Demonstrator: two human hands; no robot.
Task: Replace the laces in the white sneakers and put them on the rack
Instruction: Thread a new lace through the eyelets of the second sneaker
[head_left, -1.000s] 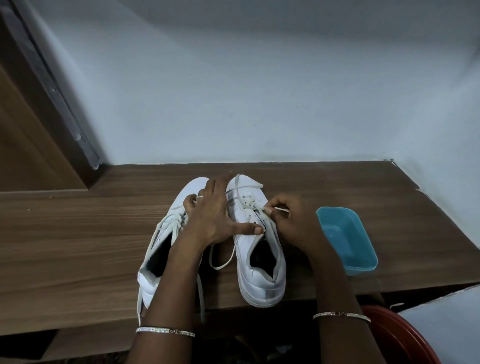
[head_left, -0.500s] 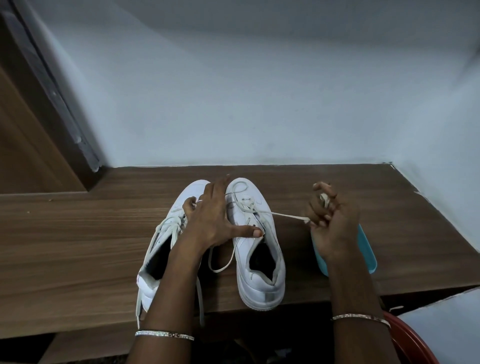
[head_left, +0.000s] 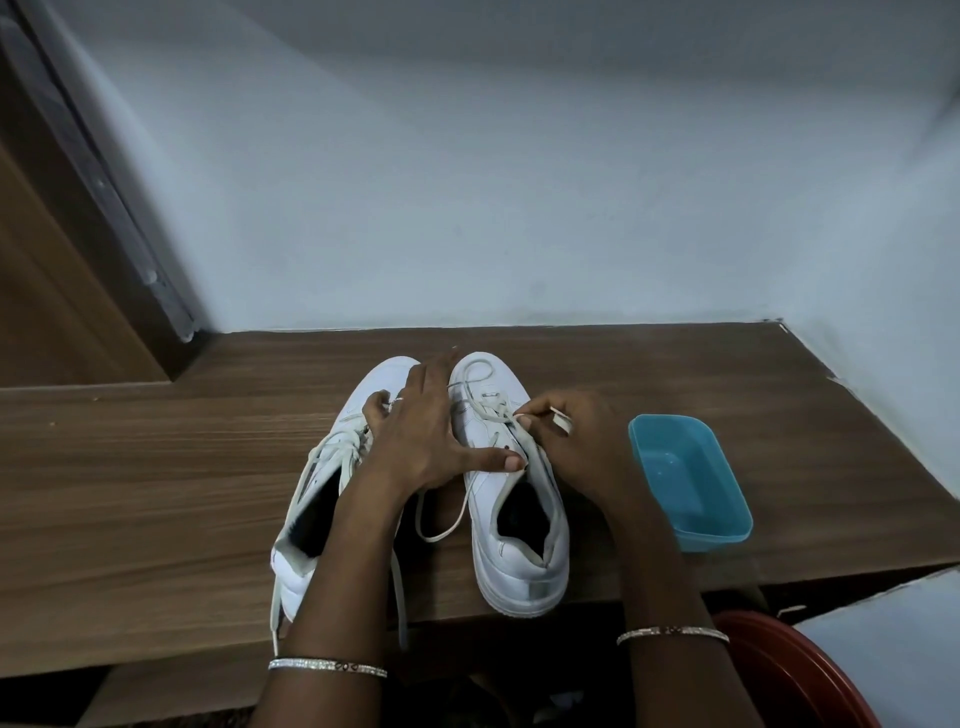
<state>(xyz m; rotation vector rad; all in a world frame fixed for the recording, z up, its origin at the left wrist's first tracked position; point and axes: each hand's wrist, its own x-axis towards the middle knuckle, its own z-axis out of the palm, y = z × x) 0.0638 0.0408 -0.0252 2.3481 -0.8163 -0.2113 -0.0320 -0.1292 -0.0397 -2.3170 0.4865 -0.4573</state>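
Note:
Two white sneakers stand side by side on the wooden shelf (head_left: 156, 467), toes toward the wall. The left sneaker (head_left: 322, 493) is laced, with lace ends hanging over the front edge. The right sneaker (head_left: 514, 530) is partly laced; its white lace (head_left: 480, 387) loops over the toe. My left hand (head_left: 421, 436) lies spread across the gap between the shoes, thumb pressing the right sneaker's tongue area. My right hand (head_left: 571, 447) pinches the lace at an eyelet on the right sneaker, a lace end poking out above the knuckles.
A blue plastic tub (head_left: 691, 483) sits on the shelf just right of my right hand, near the front edge. A red round container (head_left: 789, 675) is below the shelf at lower right. White walls close the back and right; a wooden door frame (head_left: 78, 234) stands left.
My right hand had pulled the lace out taut to the right, over the blue tub; it has come back to the right sneaker's eyelets. My left hand has stayed in place.

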